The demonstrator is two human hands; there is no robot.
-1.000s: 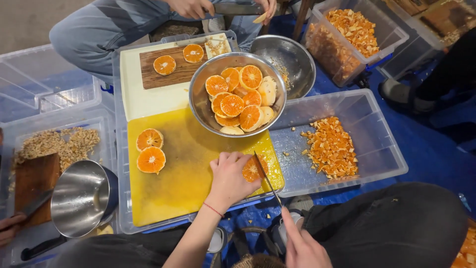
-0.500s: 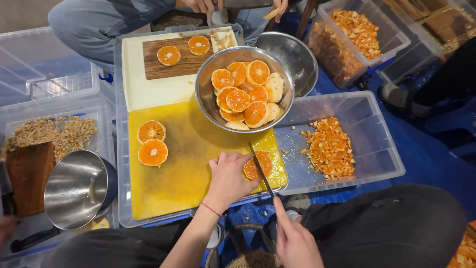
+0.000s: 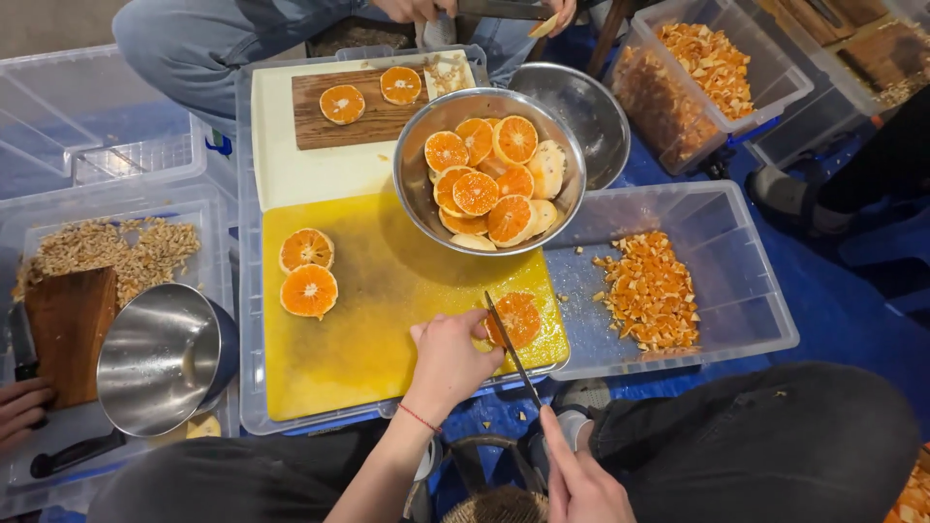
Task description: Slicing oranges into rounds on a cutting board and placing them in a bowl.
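My left hand (image 3: 449,356) presses on a peeled orange piece (image 3: 520,317) at the near right corner of a yellow cutting board (image 3: 378,300). My right hand (image 3: 581,476) grips the handle of a thin knife (image 3: 512,353), whose blade lies against the left side of that orange. Two cut orange halves (image 3: 309,271) lie face up on the left of the board. A steel bowl (image 3: 411,199) filled with several orange halves stands at the board's far edge.
A clear bin (image 3: 746,291) on the right holds chopped peel (image 3: 647,289). Behind are an empty steel bowl (image 3: 581,108), a wooden board (image 3: 320,124) with two halves, and another person's hands. At left lie a steel bowl (image 3: 160,353) and a co-worker's hand (image 3: 19,412).
The knife blade has shifted slightly along the orange under my left hand. Both hands stay in about the same place; the view has drifted a little.
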